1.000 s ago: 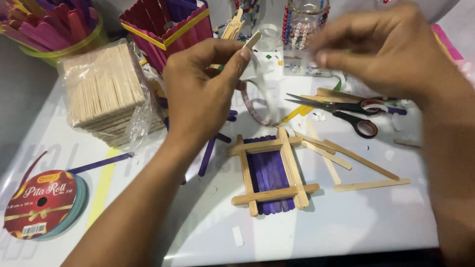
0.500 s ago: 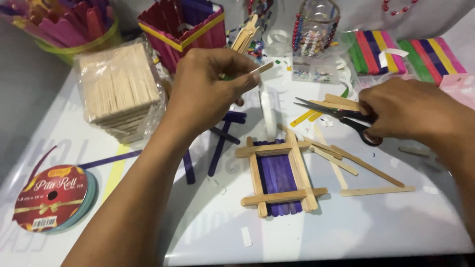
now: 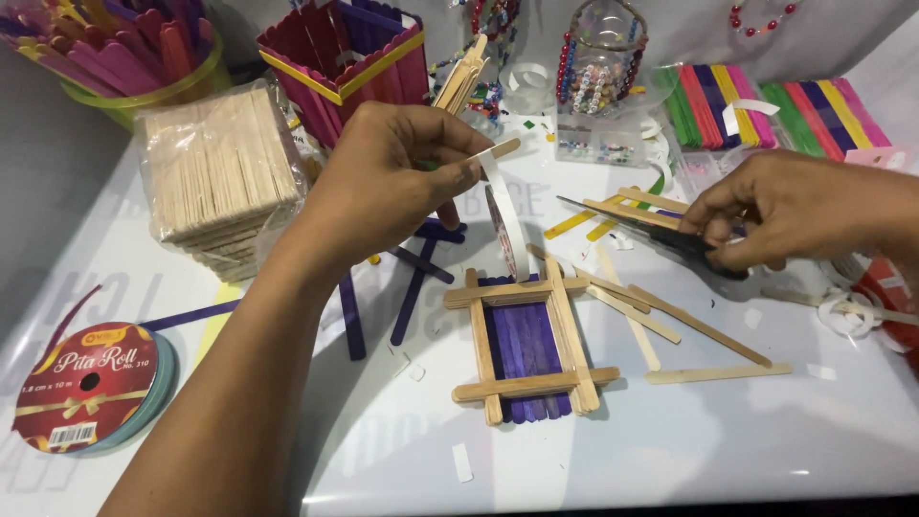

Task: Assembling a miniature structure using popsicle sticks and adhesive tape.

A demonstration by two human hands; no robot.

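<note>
I see the left hand point(image 3: 383, 182) raised over the counter point(image 3: 670, 450), pinching a plain stick point(image 3: 493, 150) with a white strip point(image 3: 507, 225) hanging from it, kept clear of the frame point(image 3: 526, 335) below. The right hand point(image 3: 785, 206) rests closed on the scissors point(image 3: 651, 228) lying just right of the frame, ready to lift.

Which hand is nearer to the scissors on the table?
The right hand: its fingers rest on the scissors at the handle end. The left hand is off to their left, raised and pinching a wooden stick with white tape.
</note>
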